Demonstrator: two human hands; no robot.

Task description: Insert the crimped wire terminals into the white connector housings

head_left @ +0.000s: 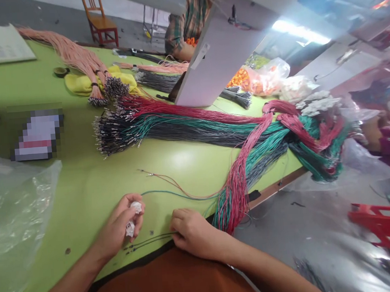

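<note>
My left hand (122, 223) is closed around small white plastic pieces that look like connector housings (130, 229), near the table's front edge. A teal wire (166, 192) runs from beside its fingers to the wire bundle on the right. My right hand (193, 231) pinches two dark wires (145, 243), whose metal-tipped ends point left toward my left hand. Behind the hands, a pair of red wires (170, 179) with crimped ends lies loose on the table. Thick bundles of red wires (240, 178), teal wires (179, 124) and black wires (194, 137) stretch across the table and hang over its edge.
A phone (37, 135) and a clear plastic bag (15, 223) lie at left. Pink wire bundles (69, 52) rest on a yellow cloth (78, 84). A white upright panel (217, 45) stands mid-table. Another person (188, 20) sits beyond it. A red stool (383, 223) is at right.
</note>
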